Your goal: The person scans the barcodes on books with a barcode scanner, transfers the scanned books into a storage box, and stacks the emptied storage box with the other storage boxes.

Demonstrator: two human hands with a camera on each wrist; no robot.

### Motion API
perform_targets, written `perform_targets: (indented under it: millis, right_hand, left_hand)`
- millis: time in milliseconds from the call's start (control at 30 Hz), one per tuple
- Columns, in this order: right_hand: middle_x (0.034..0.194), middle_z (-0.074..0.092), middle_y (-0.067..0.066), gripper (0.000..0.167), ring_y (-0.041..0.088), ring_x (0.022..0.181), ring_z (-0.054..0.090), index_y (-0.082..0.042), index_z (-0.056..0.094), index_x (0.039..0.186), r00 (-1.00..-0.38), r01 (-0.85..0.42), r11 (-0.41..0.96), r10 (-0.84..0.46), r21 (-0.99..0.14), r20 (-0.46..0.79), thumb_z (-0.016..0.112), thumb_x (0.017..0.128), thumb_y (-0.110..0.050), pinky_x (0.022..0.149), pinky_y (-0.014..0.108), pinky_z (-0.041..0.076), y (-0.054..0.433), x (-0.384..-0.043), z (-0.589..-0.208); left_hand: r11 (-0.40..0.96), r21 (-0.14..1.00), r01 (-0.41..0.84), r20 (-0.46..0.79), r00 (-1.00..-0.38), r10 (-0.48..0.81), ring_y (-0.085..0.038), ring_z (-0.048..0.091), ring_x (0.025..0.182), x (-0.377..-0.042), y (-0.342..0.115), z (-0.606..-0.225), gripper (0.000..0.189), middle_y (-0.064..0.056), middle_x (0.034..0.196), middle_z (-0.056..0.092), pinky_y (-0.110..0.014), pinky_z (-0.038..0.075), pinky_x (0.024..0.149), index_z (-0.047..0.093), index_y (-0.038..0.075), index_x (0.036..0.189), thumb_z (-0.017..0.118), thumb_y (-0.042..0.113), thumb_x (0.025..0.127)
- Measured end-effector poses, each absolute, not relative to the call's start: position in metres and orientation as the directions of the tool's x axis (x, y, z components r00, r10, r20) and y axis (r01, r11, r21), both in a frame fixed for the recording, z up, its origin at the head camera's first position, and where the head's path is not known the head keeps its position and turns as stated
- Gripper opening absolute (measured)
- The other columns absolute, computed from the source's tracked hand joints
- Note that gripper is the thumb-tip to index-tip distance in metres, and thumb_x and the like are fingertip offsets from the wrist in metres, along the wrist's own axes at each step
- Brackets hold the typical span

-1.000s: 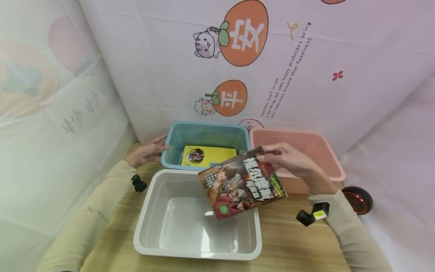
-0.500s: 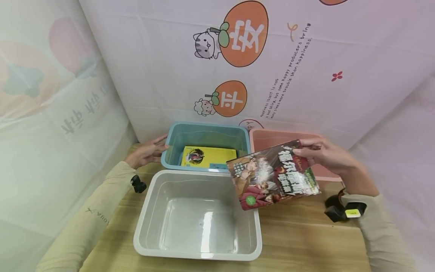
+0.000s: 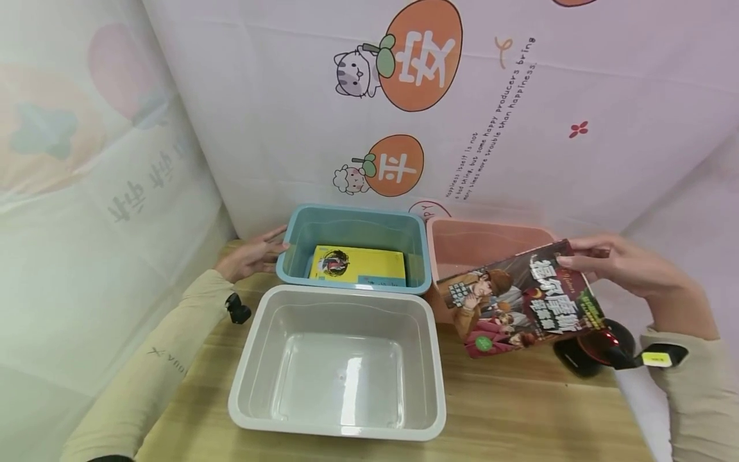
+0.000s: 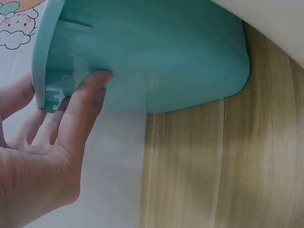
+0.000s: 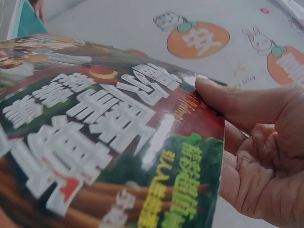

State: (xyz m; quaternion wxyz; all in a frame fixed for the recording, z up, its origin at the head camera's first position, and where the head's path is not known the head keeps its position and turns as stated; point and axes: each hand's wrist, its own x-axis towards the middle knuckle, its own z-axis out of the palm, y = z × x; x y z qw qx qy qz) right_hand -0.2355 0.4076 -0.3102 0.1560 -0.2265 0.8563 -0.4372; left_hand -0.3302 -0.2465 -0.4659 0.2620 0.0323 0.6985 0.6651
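My right hand [image 3: 629, 264] pinches the upper right corner of a comic-style book [image 3: 514, 301] with a dark, illustrated cover and large white characters. The book is tilted, in front of the pink bin [image 3: 485, 239] and covering part of it. In the right wrist view the thumb [image 5: 237, 102] lies on the cover and the other fingers are behind it. At the left end of the blue bin [image 3: 352, 288], my left hand [image 3: 249, 260] grips the rim, with fingers against the outer wall [image 4: 166, 61]. A yellow book [image 3: 375, 264] lies inside that bin.
A light grey bin [image 3: 340, 385] stands in front of the blue one on the wooden table [image 3: 519, 410]. A round black object with a red sheen [image 3: 606, 343] sits at the table's right side. Printed white cloth [image 3: 288, 96] hangs behind and at both sides.
My right hand has carried the book rightward, from above the grey bin to in front of the pink bin. The left hand has stayed at the blue bin.
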Motion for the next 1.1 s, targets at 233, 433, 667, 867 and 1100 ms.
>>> perform_targets:
  millis: [233,433,667,867,1100]
  right_hand:
    - [0.100,0.074,-0.008,0.037,0.020,0.080,0.072,-0.018,0.075,0.128,-0.865,-0.231,0.656,-0.476,-0.719,-0.157,0.051,0.106,0.001,0.073,0.032,0.061,0.442,-0.233,-0.312]
    - [0.104,0.073,-0.009,0.032,0.017,0.086,0.073,-0.006,0.074,0.128,-0.841,-0.190,0.699,-0.478,-0.689,-0.254,0.052,0.107,0.000,0.072,0.037,0.064,0.460,-0.229,-0.314]
    - [0.099,0.070,-0.006,0.025,0.010,0.082,0.066,-0.007,0.075,0.123,-0.817,-0.135,0.787,-0.433,-0.602,-0.382,0.055,0.108,-0.008,0.065,0.038,0.063,0.469,-0.223,-0.313]
    - [0.109,0.073,0.015,0.041,0.012,0.086,0.065,0.013,0.063,0.132,-0.847,-0.053,0.904,-0.266,-0.425,-0.460,0.062,0.106,-0.018,0.071,0.043,0.061,0.471,-0.216,-0.314]
    - [0.105,0.071,0.026,0.052,0.023,0.086,0.067,0.020,0.051,0.139,-0.852,0.002,0.936,-0.183,-0.353,-0.490,0.061,0.107,-0.020,0.070,0.047,0.061,0.494,-0.214,-0.321]
  left_hand:
    - [0.117,0.944,-0.309,-0.330,-0.857,0.397,-0.051,0.031,0.151,-0.330,-0.243,-0.466,0.074,-0.024,0.170,0.025,-0.055,0.046,0.114,0.003,0.026,0.170,0.048,0.014,0.112]
    - [0.117,0.945,-0.305,-0.327,-0.859,0.395,-0.051,0.032,0.150,-0.329,-0.243,-0.469,0.074,-0.023,0.170,0.026,-0.055,0.046,0.114,0.004,0.026,0.170,0.048,0.015,0.112]
    - [0.110,0.946,-0.306,-0.325,-0.861,0.391,-0.051,0.031,0.151,-0.329,-0.243,-0.470,0.074,-0.021,0.172,0.020,-0.058,0.043,0.116,0.004,0.026,0.171,0.049,0.017,0.112]
    - [0.107,0.943,-0.314,-0.330,-0.861,0.386,-0.051,0.030,0.151,-0.328,-0.244,-0.469,0.075,-0.021,0.173,0.016,-0.058,0.043,0.116,0.002,0.025,0.170,0.048,0.016,0.112]
    - [0.111,0.944,-0.312,-0.330,-0.863,0.383,-0.050,0.031,0.152,-0.327,-0.243,-0.467,0.075,-0.022,0.173,0.016,-0.056,0.046,0.114,0.002,0.024,0.170,0.048,0.015,0.112]
